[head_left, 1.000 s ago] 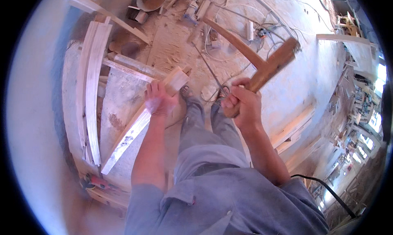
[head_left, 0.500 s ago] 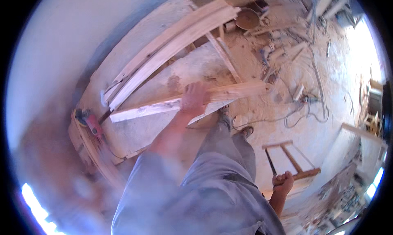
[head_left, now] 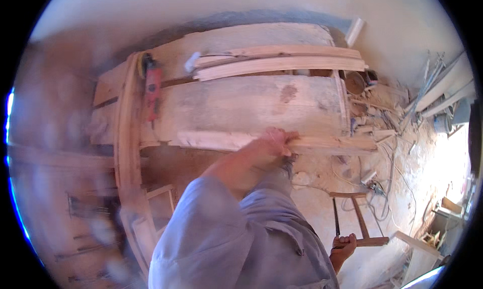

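Observation:
My left hand [head_left: 275,140] is closed around a long squared timber [head_left: 334,144] at the near edge of a wooden workbench [head_left: 236,100]. The timber lies across my front, its right end reaching beyond the bench top. Down at my right side, my right hand [head_left: 345,243] grips a wooden frame saw [head_left: 361,219] by one end of its frame. The saw hangs clear of the timber, its dark narrow blade towards my leg.
Grooved planks [head_left: 282,63] lie along the bench's far side. A red angle grinder [head_left: 153,87] rests at its left, beside long boards [head_left: 128,133]. Offcuts, cords and a power tool [head_left: 376,188] litter the floor at right. A bucket [head_left: 354,82] stands beyond the bench.
My view has swung round, so the bench and timber now run nearly level across it. Both hands keep their hold, the left on the timber and the right on the frame saw.

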`<state>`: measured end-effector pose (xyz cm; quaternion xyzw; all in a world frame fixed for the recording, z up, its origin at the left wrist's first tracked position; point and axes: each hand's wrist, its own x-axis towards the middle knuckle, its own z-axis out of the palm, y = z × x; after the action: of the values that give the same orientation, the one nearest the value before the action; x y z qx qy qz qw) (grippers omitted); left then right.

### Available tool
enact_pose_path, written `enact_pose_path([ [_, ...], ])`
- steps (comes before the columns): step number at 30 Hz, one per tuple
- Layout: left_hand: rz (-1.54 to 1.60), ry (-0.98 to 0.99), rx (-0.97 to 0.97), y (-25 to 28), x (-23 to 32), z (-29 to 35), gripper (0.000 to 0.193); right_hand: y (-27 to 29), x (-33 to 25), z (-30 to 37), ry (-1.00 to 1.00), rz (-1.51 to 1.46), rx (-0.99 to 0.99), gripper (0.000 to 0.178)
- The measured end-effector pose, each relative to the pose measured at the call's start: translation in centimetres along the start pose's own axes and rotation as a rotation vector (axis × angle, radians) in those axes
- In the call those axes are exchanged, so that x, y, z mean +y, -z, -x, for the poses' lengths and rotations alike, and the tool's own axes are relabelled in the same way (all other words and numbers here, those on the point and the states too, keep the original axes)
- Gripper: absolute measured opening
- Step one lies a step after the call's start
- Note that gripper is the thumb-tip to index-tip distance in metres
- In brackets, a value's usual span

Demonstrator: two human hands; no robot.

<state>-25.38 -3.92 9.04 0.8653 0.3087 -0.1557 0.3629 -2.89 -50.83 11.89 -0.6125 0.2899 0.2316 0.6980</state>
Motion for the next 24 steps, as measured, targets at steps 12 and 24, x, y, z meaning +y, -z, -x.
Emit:
enact_pose_path([
  [12,1.127,0.293,0.385,-14.0,-9.4,27.4,0.067,7.3,8.7,0.6,-0.019,-0.042,-0.004,0.015],
  [24,1.447,0.572,0.965,-4.6,-28.3,46.0,0.044,12.6,20.6,1.5,-0.084,0.209,0.132,0.032],
])
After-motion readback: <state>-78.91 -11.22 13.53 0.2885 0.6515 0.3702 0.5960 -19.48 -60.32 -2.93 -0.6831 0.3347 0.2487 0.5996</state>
